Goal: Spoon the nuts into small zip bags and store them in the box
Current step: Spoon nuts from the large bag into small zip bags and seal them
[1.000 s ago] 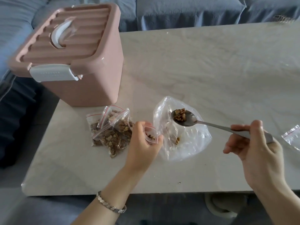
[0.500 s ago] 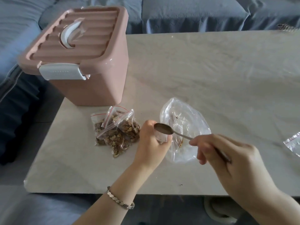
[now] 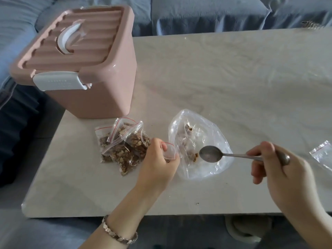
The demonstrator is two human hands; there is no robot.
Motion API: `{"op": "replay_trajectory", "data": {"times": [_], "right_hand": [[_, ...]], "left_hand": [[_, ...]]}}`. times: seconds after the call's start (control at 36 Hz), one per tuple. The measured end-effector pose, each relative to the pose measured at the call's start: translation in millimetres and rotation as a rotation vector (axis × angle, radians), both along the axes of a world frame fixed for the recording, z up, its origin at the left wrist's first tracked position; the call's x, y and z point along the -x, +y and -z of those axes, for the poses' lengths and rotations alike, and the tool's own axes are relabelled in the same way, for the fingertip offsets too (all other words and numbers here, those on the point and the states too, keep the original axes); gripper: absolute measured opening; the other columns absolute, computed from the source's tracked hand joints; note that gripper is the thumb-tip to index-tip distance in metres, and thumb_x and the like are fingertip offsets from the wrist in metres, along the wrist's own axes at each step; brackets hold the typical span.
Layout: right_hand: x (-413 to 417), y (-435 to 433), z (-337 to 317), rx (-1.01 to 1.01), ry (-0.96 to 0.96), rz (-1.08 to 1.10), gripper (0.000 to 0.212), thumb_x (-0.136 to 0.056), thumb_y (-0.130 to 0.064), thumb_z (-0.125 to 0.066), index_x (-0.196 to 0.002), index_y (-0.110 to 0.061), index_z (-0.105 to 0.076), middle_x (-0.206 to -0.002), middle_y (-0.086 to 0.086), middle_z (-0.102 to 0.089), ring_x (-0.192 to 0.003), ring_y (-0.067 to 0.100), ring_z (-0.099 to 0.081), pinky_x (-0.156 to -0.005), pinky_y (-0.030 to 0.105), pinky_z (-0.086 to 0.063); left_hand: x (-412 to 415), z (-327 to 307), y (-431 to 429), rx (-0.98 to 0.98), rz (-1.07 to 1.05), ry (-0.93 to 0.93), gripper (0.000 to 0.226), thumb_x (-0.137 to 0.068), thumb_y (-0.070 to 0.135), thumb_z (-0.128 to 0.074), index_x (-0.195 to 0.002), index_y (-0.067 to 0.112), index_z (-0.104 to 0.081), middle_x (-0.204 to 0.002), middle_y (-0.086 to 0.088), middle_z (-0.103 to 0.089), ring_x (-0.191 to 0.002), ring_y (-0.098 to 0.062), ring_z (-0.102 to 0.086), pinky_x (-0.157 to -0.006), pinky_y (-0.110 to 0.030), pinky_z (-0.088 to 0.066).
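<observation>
A: What is the left hand doing?
B: Its fingers are curled round a small clear zip bag with a red seal line, whose red-lined mouth shows above the fingers.
A: And the right hand?
B: It grips the handle of a grey metal spoon. The bowl is empty and hangs over the large crumpled clear plastic bag, just right of the small one.
A: Any nuts left in there?
B: A few brown nut pieces near its lower left side (and a scrap higher up).
A: The filled ones?
B: A heap of small zip bags packed with nuts lies on the pale marble-look table. It is touching the left hand or just beside it, I cannot tell which.
A: The box?
B: The pink ribbed plastic box stands behind that heap at the table's left corner, lid on, with a white latch in front.
A: Anything else?
B: One flat empty zip bag at the right edge, and a metal-link bracelet on the left wrist.
</observation>
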State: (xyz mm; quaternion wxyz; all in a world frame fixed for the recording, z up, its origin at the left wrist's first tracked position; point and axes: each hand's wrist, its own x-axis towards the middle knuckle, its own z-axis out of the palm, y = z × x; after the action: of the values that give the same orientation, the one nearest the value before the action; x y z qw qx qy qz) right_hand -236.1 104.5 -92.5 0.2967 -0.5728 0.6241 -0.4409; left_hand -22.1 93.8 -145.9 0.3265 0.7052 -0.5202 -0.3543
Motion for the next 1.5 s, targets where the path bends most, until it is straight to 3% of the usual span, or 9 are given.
{"op": "replay_trajectory", "data": {"times": [0.19,0.44,0.5,0.64,0.86,1.06,1.19,1.31,1.5], "right_hand": [[-6.2,-5.9,29.6,-0.221,-0.227,0.058,0.039,-0.098,-0.023,-0.038,-0.071,-0.009,-0.062,-0.047,0.005,-0.058,-0.038,0.017,-0.051,-0.046,0.018,-0.045],[-5.7,-3.6,52.7,-0.489,-0.735,0.181,0.041,-0.099,-0.031,-0.037,-0.081,-0.002,-0.06,-0.046,0.003,-0.054,-0.041,0.014,-0.053,-0.043,0.024,-0.05],[-2.2,-3.3,51.6,-0.482,-0.778,0.205,0.042,-0.099,-0.032,-0.037,-0.082,-0.002,-0.06,-0.046,0.002,-0.053,-0.04,0.013,-0.052,-0.042,0.023,-0.05],[7.5,-7.7,44.3,-0.397,-0.803,0.261,0.044,-0.098,-0.036,-0.036,-0.081,-0.004,-0.06,-0.045,0.0,-0.053,-0.04,0.012,-0.051,-0.042,0.022,-0.05],[5.6,-13.9,15.9,-0.214,-0.703,0.228,0.042,-0.099,-0.033,-0.035,-0.077,-0.006,-0.059,-0.043,0.001,-0.052,-0.037,0.015,-0.049,-0.042,0.019,-0.046],[-15.8,-16.8,-14.1,-0.152,-0.566,0.104,0.044,-0.099,-0.029,-0.036,-0.071,-0.007,-0.06,-0.042,0.005,-0.052,-0.036,0.017,-0.048,-0.041,0.018,-0.043],[-34.8,-10.9,-24.0,-0.012,-0.327,-0.076,0.039,-0.098,-0.028,-0.039,-0.071,-0.013,-0.063,-0.049,0.008,-0.06,-0.039,0.017,-0.054,-0.049,0.02,-0.048],[-43.7,-1.4,-21.7,0.192,-0.032,-0.338,0.034,-0.093,-0.043,-0.038,-0.075,-0.025,-0.061,-0.061,-0.003,-0.061,-0.051,0.004,-0.058,-0.055,0.005,-0.042],[-43.3,6.5,-28.7,0.41,0.269,-0.478,0.053,-0.1,-0.04,-0.031,-0.078,-0.008,-0.068,-0.06,-0.013,-0.051,-0.052,0.011,-0.048,-0.049,0.015,-0.038]], "left_hand": [[7.1,-6.1,-4.7,-0.176,0.066,-0.029,0.024,-0.085,0.037,-0.058,-0.096,0.022,-0.042,-0.087,0.01,-0.058,-0.072,0.001,-0.055,-0.048,-0.01,-0.035],[14.8,3.2,-8.6,-0.043,-0.029,0.111,0.026,-0.08,0.031,-0.068,-0.09,0.019,-0.048,-0.085,0.009,-0.058,-0.076,-0.01,-0.06,-0.062,-0.011,-0.044],[14.2,5.6,-10.0,-0.024,-0.085,0.165,0.024,-0.08,0.024,-0.069,-0.083,0.021,-0.045,-0.081,0.006,-0.058,-0.068,-0.014,-0.061,-0.062,-0.018,-0.048],[10.0,8.1,-16.9,0.022,-0.197,0.187,0.027,-0.08,0.02,-0.069,-0.082,0.023,-0.043,-0.08,0.008,-0.056,-0.067,-0.009,-0.057,-0.05,-0.005,-0.038],[10.0,7.9,-16.2,0.153,-0.102,0.039,0.031,-0.074,0.017,-0.064,-0.083,0.026,-0.037,-0.091,-0.007,-0.054,-0.083,-0.02,-0.053,-0.073,-0.028,-0.046],[4.9,20.6,-11.1,0.341,-0.041,-0.109,0.038,-0.072,0.009,-0.072,-0.086,0.019,-0.038,-0.086,-0.005,-0.049,-0.078,-0.026,-0.054,-0.07,-0.042,-0.051],[5.8,17.6,-12.8,0.358,-0.036,-0.122,0.035,-0.075,0.016,-0.073,-0.08,0.016,-0.039,-0.081,-0.004,-0.046,-0.078,-0.024,-0.049,-0.071,-0.027,-0.041],[6.1,14.0,-10.7,0.345,0.0,-0.098,0.029,-0.078,0.021,-0.068,-0.074,0.022,-0.039,-0.082,0.002,-0.043,-0.082,-0.024,-0.051,-0.075,-0.032,-0.043],[4.0,12.3,-10.2,0.227,-0.021,-0.027,0.031,-0.077,0.022,-0.071,-0.08,0.03,-0.041,-0.091,0.001,-0.048,-0.086,-0.021,-0.057,-0.075,-0.031,-0.049]]}}
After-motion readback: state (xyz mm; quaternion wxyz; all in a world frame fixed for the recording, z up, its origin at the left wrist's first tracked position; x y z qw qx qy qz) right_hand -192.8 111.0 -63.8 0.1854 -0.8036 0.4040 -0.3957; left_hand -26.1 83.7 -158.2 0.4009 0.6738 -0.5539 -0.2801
